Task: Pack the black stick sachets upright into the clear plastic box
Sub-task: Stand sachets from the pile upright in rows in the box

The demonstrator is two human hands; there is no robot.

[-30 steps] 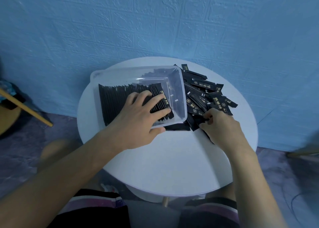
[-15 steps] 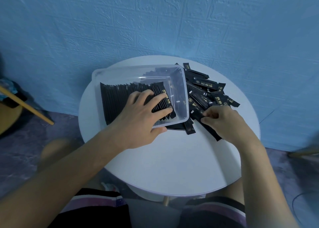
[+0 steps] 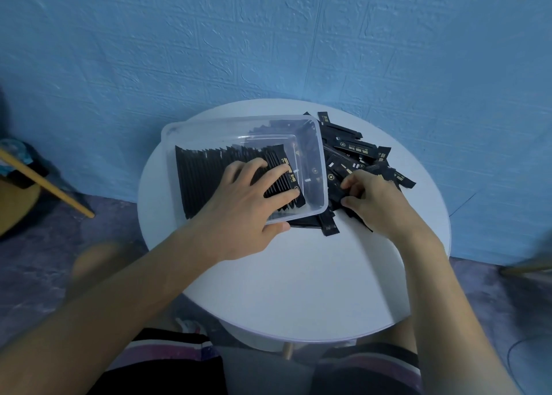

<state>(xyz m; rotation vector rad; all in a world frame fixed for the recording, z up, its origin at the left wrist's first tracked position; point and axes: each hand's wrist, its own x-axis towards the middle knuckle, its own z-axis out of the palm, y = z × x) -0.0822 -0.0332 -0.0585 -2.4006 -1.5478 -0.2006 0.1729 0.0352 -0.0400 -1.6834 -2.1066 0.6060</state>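
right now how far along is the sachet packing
Done: a packed row of sachets fills most of the clear plastic box; its right end is bare. In hand: the left hand presses the row's end while the right hand pinches at the loose sachets. Left: that pile beside the box on the white table.

A round white worktop (image 3: 298, 281) carries a clear plastic box (image 3: 206, 125) and, apparently loose, a heap of black stick sachets (image 3: 355, 148).
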